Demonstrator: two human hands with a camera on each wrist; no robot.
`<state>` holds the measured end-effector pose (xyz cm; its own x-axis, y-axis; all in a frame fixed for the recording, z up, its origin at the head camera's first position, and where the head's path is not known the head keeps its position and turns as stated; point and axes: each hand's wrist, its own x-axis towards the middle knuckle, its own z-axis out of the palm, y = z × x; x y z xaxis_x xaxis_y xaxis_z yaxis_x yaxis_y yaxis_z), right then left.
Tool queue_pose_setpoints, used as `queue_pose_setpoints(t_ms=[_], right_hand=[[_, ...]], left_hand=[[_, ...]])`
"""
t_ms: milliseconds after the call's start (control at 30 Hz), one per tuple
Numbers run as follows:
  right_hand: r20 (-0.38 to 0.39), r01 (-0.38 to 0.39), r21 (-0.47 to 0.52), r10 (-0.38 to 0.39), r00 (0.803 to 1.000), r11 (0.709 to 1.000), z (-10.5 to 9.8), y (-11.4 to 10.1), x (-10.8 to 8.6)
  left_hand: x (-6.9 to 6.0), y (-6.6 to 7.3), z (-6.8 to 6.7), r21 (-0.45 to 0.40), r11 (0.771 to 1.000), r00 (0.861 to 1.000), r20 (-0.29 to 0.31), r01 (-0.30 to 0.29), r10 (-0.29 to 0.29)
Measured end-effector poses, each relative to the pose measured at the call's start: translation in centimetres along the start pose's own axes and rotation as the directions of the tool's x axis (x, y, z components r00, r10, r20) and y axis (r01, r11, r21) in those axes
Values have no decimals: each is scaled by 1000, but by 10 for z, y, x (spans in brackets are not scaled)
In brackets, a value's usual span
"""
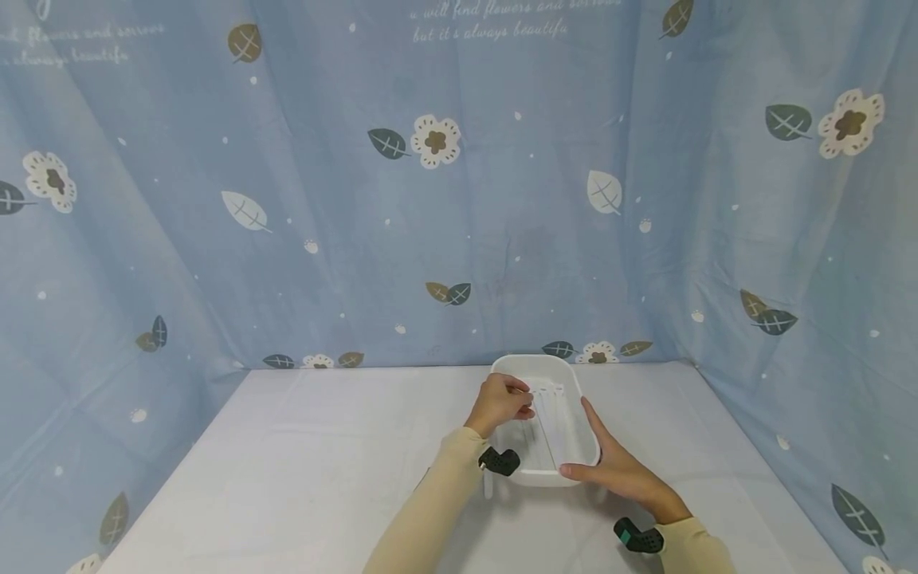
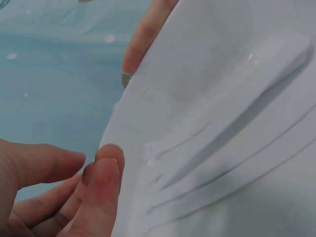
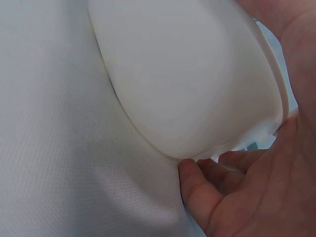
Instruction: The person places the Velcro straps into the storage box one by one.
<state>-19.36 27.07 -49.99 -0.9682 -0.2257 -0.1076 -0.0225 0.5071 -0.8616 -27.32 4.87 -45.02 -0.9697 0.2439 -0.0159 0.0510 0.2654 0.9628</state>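
A white plastic tray [image 1: 538, 477] with rounded corners and raised walls is tilted toward me over the table. My right hand [image 1: 620, 469] grips its near right corner, thumb at the near wall and fingers along the right side; the right wrist view shows fingertips at the edge of the tray [image 3: 182, 79]. Above the tray's left part, my left hand [image 1: 502, 402] has bent fingers, with a small gap from thumb to fingertips and nothing visible between them. Inside lie several long white strips [image 2: 266, 69], edged with thin dark lines; their kind is unclear.
A narrow white piece [image 1: 488, 485] shows below the left wrist, partly hidden. White cloth covers the table [image 1: 308, 478]. A blue curtain [image 1: 344, 199] with leaf and flower prints stands behind and at both sides.
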Motion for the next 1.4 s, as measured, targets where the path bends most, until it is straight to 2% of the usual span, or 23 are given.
queue_pose_setpoints(t_ms=[133,333,567,833,967,1133,1400], right_hand=[[5,-4,-7,4,1000,1000,0,-1,0],[8,-14,-4,14,1000,1000,-1,-3,0],[10,6,12,-7,1000,1000,-2,-4,-1],[10,15,17,-15,1000,1000,-2,-5,-2],[14,5,15,-6,1000,1000,-2,-4,-1],[13,9,22,-9,1000,1000,-1,-2,2],[9,10,36,-11,1000,999,-3,-2,1]], left_hand=[[-2,-1,-6,-6,1000,1000,9,-21,21],[-5,2,-21,-65,996,998,4,-65,65],[-13,2,-43,-87,994,997,-46,-73,69],[-27,-11,-61,-116,990,991,-116,-85,72],[-35,-18,-66,-131,988,988,-140,-84,65],[-41,-25,-71,-170,984,985,-168,-57,28],[-39,-34,-74,-189,981,983,-183,-51,16]])
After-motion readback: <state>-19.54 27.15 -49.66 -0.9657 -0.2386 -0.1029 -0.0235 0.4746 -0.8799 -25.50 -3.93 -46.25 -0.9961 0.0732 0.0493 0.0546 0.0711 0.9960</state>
